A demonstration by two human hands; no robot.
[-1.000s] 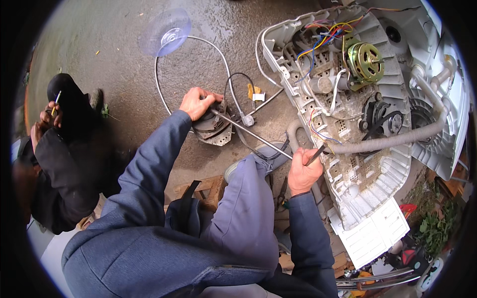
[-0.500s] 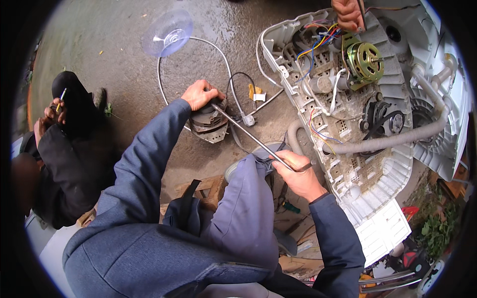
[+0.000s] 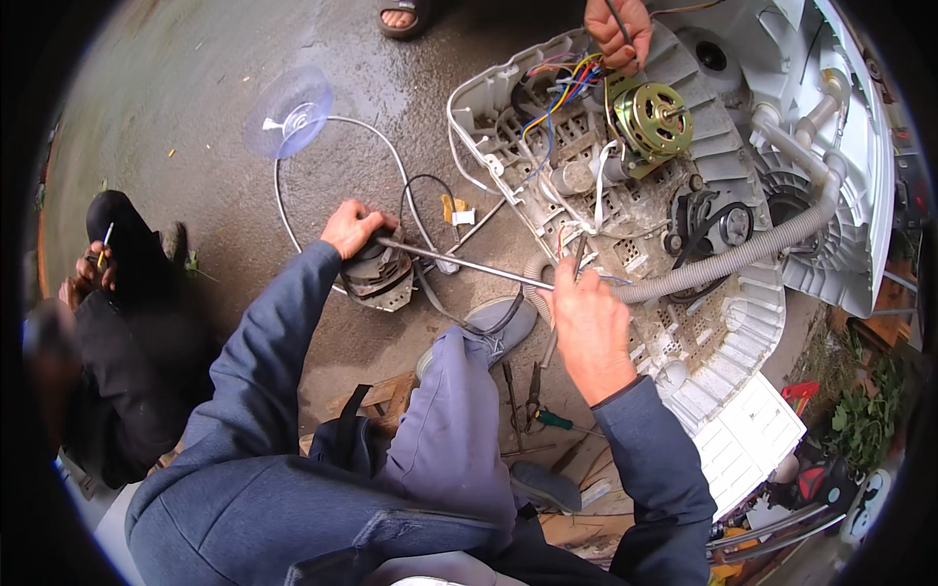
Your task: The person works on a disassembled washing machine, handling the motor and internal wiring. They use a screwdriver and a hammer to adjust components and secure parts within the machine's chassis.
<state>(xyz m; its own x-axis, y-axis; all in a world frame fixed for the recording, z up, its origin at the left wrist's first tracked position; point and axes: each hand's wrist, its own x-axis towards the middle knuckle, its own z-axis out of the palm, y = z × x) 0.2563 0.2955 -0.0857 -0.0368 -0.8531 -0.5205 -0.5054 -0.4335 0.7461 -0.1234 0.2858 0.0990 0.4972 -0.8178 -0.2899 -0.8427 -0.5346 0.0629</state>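
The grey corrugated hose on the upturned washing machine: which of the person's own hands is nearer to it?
Right. The right hand grips a metal rod right beside the hose, near its end. The left hand rests on a small motor on the ground, well away from it.

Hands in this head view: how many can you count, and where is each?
4. Left hand on the small grey motor; right hand gripping the thin metal rod; a third at top; a fourth far left. Others may be hidden.

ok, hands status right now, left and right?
Left hand: closed on top of the small motor on the ground.
Right hand: closed around the long metal rod, near the grey hose.
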